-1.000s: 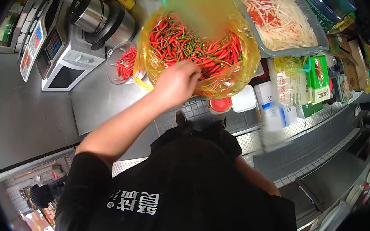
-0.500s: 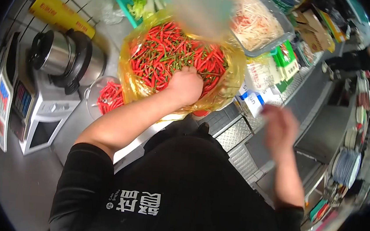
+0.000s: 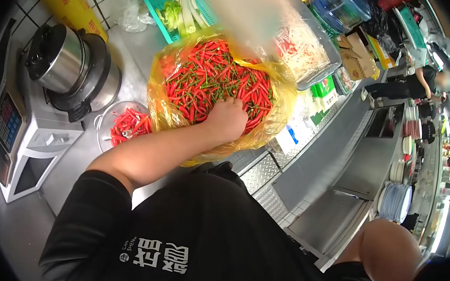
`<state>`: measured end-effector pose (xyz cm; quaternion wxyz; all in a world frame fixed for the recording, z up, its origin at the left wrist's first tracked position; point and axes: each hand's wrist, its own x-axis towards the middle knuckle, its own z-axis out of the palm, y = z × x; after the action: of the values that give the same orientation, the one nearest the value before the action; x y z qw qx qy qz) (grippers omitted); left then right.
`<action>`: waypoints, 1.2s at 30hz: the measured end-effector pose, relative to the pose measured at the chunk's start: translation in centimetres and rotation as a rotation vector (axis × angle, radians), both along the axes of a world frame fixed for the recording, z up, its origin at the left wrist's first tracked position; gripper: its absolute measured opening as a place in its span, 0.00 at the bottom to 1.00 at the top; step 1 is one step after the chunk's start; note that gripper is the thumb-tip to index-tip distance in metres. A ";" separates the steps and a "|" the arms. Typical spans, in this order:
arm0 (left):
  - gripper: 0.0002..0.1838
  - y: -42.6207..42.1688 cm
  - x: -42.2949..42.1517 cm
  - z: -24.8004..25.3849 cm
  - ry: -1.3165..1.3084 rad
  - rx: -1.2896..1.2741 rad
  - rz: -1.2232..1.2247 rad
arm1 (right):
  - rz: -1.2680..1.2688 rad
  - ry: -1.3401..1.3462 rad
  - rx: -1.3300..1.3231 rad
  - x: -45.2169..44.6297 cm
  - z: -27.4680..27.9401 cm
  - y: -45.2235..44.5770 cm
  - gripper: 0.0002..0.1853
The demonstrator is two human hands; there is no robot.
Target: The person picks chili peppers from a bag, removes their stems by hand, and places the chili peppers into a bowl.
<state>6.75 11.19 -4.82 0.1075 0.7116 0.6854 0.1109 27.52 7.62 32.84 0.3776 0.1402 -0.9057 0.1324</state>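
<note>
1. One broad counter [image 3: 133, 52] of smooth grey metal stretches beneath the yellow bag [image 3: 274, 124].
2. The bag itself is thin, crinkled, translucent plastic, its mouth gaping in a crumpled ring around heaped red chillies [image 3: 202, 66].
3. Behind the bag, to its right, a stiff-walled grey tray [image 3: 328, 68] holds a tangle of pale, thin strips.
4. Well left of the bag stands a boxy white appliance [image 3: 48, 138], hard-edged and flat-sided.
5. Also left, nearer the bag, is a rounded, shiny steel pot [image 3: 60, 62] with black fittings.
6. Just behind the bag, a perforated green plastic basket [image 3: 155, 14] carries smooth, pale stalks [image 3: 187, 18].
7. Just beside the bag's left edge, a round bowl [image 3: 102, 134] contains glossy red pieces [image 3: 130, 123].
8. Inside the bag's mouth, the left hand [image 3: 228, 120] touches the chillies, fingers bent downward; whether it grips any, I cannot tell. The right hand is out of view.
9. The bag's chillies are slim and tapering, with wiry green stems.
</note>
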 end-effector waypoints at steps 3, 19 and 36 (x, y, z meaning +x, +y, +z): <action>0.11 -0.1 -0.9 -0.1 0.006 0.022 -0.019 | 0.023 -0.016 0.005 -0.6 -0.1 -0.3 0.12; 0.10 0.1 -0.7 -0.3 -0.004 0.031 -0.056 | 0.093 -0.031 -0.020 -1.5 -0.6 0.0 0.08; 0.10 -0.2 -0.6 -0.4 -0.041 0.074 -0.042 | 0.090 -0.030 0.023 -0.6 1.3 -2.0 0.05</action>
<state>6.17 11.03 -5.17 0.0977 0.7270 0.6633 0.1484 26.95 5.65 34.13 0.3559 0.1832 -0.9054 0.1411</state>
